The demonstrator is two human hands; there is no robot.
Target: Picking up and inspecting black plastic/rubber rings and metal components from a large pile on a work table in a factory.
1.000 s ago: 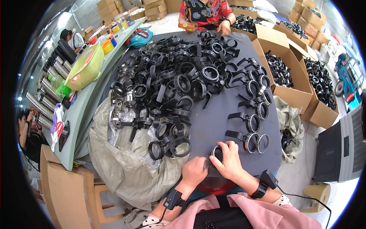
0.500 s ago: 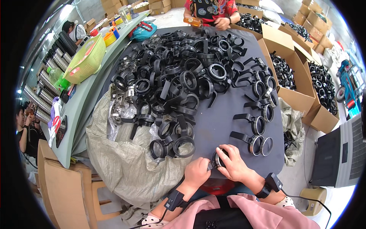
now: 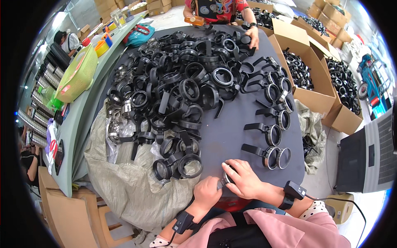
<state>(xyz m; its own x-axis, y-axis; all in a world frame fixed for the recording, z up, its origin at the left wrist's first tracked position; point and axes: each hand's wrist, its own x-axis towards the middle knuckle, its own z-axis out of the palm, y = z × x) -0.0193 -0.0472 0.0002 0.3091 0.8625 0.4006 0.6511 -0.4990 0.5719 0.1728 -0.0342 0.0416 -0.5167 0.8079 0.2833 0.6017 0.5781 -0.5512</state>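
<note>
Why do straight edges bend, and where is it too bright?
Head view, left: fisheye distortion bows the long pale-green table; head view, lower right: the pale floor washes out to white below the grey louvred machine; head view, centre: the black ring-shaped parts show clear outlines.

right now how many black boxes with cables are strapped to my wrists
2. One black box sits just behind your left hand, the other black box just behind your right hand. Neither looks hidden.
</note>
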